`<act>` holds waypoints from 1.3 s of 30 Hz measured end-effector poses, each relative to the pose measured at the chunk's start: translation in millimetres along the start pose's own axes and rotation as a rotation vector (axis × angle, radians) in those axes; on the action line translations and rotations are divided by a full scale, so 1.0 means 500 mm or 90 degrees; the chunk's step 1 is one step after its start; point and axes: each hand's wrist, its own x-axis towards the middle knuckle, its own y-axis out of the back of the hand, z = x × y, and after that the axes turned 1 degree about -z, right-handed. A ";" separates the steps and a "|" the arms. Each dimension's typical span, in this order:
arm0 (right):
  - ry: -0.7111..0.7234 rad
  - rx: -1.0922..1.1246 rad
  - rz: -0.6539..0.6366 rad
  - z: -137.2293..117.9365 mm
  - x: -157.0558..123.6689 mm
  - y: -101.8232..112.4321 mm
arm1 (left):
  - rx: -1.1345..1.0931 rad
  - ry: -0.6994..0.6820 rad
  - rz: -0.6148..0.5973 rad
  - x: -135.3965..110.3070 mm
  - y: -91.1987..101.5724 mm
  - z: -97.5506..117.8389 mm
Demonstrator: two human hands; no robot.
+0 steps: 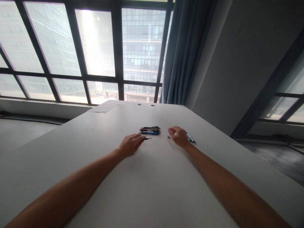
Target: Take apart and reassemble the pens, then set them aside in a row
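My left hand (131, 143) rests on the white table with its fingers closed round a dark pen (147, 138), whose thin tip points right. Just beyond that tip lies a row of several pens (150, 130), side by side, mostly dark with one blue in front. To the right of the row is my right hand (179, 136), its fingers curled in; whether they hold anything is too small to tell. A small dark piece (169, 137) shows at its left edge. More pens (191, 139) lie partly hidden behind this hand.
The white table (152, 183) reaches away toward large windows (143, 44). A sheet of paper (104, 108) lies at its far left corner. Two dark round holes (152, 105) sit near the far edge. A blue curtain (185, 53) hangs behind.
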 end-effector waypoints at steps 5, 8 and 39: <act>-0.024 -0.105 -0.081 0.030 -0.002 -0.023 | -0.008 0.005 -0.007 0.000 -0.001 -0.001; -0.025 -0.154 -0.130 0.030 -0.005 -0.042 | -0.006 0.018 -0.021 -0.001 -0.002 -0.001; 0.148 0.157 -0.069 -0.111 -0.034 -0.063 | -0.025 0.044 -0.067 0.001 0.008 0.005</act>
